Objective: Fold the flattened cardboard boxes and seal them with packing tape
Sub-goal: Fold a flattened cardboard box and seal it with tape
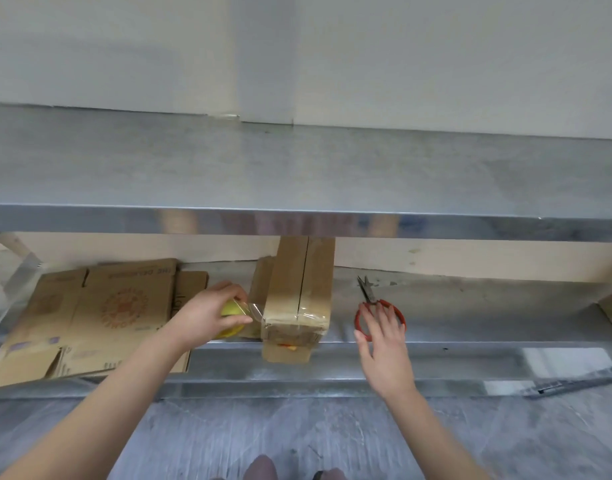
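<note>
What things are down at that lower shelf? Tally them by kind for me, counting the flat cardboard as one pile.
Folded cardboard box: 1
Pile of flat cardboard: 1
Roll of tape: 1
Red-handled scissors: 1
Total: 4

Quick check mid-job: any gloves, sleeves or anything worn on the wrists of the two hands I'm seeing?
No. The left hand and right hand are bare, with no gloves and no rings that I can make out. The left forearm and right forearm are uncovered to the picture's edge: no sleeves, watch or wristband in view.
</note>
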`<action>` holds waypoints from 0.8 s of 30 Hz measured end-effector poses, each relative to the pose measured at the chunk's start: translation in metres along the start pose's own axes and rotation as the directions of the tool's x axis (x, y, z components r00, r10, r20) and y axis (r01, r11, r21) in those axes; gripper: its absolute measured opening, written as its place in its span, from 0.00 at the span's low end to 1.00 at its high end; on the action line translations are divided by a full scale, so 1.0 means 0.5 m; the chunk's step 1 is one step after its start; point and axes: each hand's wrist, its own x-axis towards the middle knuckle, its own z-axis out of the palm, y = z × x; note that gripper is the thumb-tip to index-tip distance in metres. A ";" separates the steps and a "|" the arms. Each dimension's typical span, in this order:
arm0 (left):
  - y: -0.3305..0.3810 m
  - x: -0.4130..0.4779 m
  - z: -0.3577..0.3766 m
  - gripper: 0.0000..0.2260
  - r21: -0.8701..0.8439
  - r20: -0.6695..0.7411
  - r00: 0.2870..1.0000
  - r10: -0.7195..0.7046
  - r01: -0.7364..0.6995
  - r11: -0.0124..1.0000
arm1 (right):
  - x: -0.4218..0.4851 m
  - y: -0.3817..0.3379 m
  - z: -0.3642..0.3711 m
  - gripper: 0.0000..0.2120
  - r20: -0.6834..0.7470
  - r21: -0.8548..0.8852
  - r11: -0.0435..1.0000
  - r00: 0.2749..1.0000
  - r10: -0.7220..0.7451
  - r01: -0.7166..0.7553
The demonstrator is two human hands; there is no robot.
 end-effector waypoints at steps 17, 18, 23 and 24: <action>0.028 -0.027 0.001 0.14 0.035 -0.057 0.994 -0.096 0.098 0.995 | 0.110 0.083 0.018 0.14 0.171 -0.593 0.787 0.929 0.329 -0.169; 0.029 -0.028 0.000 0.14 0.031 -0.055 0.994 -0.097 0.098 0.995 | 0.107 0.083 0.021 0.14 0.170 -0.593 0.785 0.926 0.337 -0.177; 0.031 -0.033 -0.015 0.13 0.011 -0.010 0.998 -0.069 0.069 0.998 | 0.082 0.061 0.005 0.13 0.171 -0.438 0.840 0.887 0.428 -0.321; 0.030 -0.033 -0.019 0.13 0.005 0.002 0.998 -0.056 0.056 0.998 | 0.068 0.051 -0.001 0.12 0.170 -0.386 0.849 0.877 0.450 -0.361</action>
